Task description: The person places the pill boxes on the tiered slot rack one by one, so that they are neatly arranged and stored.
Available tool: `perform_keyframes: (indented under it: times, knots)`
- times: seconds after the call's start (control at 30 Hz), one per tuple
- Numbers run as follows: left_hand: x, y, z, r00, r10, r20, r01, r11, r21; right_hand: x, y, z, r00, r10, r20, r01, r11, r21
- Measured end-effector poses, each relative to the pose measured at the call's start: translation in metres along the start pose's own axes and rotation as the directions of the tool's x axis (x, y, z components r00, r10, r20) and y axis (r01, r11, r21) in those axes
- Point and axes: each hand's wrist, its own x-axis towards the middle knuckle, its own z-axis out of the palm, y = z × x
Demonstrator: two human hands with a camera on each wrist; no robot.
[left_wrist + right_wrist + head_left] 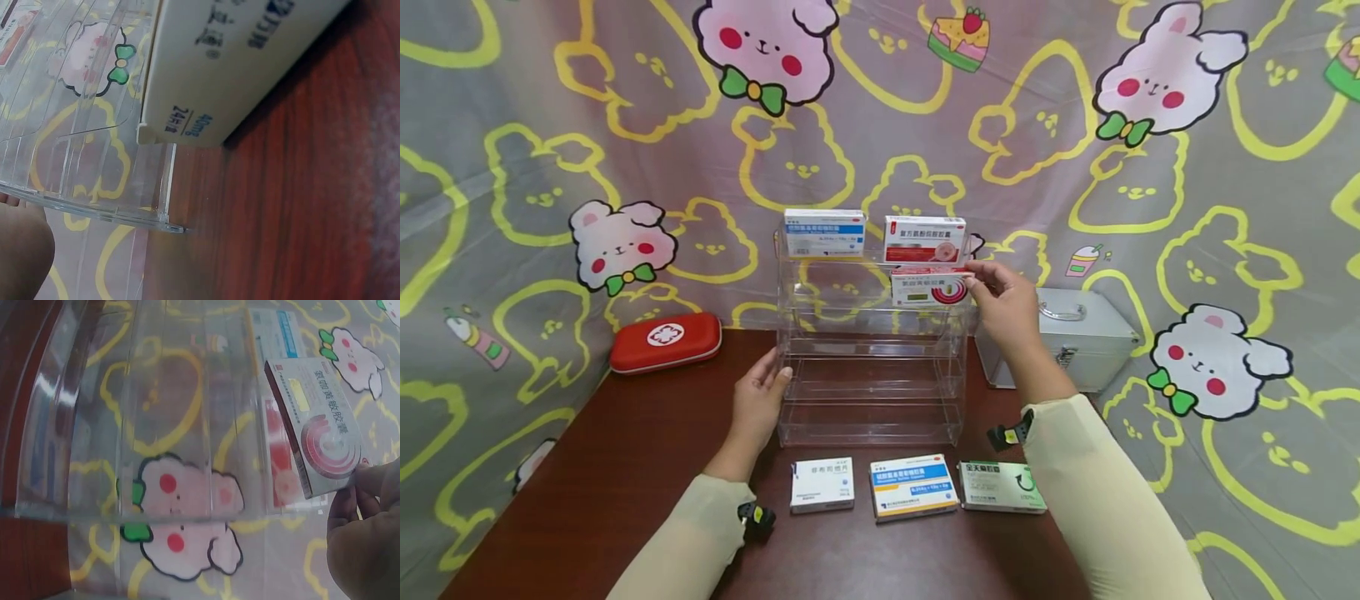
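Note:
My right hand (1009, 310) pinches the right end of a white medicine box with a pink-red swirl (925, 289), between thumb and fingers. In the right wrist view this medicine box (315, 422) is tilted in front of the upper tiers of the clear tiered display rack (206, 419). My left hand (758, 398) rests against the left side of the display rack (868, 423), fingers loosely bent. On the top tier stand a blue-and-white medicine box (824, 233) and a red-and-white medicine box (924, 240).
In front of the rack lie a white medicine box (822, 485), a blue, white and orange one (913, 489) and a green-and-white one (1002, 487). A red zip case (666, 342) is at the left, a silver case (1086, 337) at the right. A patterned curtain hangs behind.

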Motion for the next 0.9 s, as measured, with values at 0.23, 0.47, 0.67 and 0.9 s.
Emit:
perform_keyframes:
  times: [0.23, 0.47, 0.67, 0.9]
  knots:
    - [0.001, -0.002, -0.001, 1.0, -0.004, 0.0, 0.004, 1.0, 0.012, 0.013, -0.007, 0.029, 1.0, -0.015, -0.002, 0.015, 1.0, 0.009]
    - [0.001, -0.004, -0.001, 1.0, 0.013, -0.016, -0.012, 1.0, 0.018, 0.02, -0.006, 0.058, 0.998, -0.054, 0.011, 0.055, 0.994, -0.095]
    - [0.0, -0.003, -0.001, 1.0, 0.003, -0.012, -0.003, 1.0, 0.011, 0.019, -0.004, 0.081, 0.997, -0.068, 0.03, 0.072, 0.987, -0.147]
    - [0.0, -0.001, -0.001, 1.0, 0.004, -0.006, -0.004, 1.0, 0.028, 0.016, 0.0, 0.098, 0.996, -0.072, 0.046, 0.079, 0.983, -0.165]
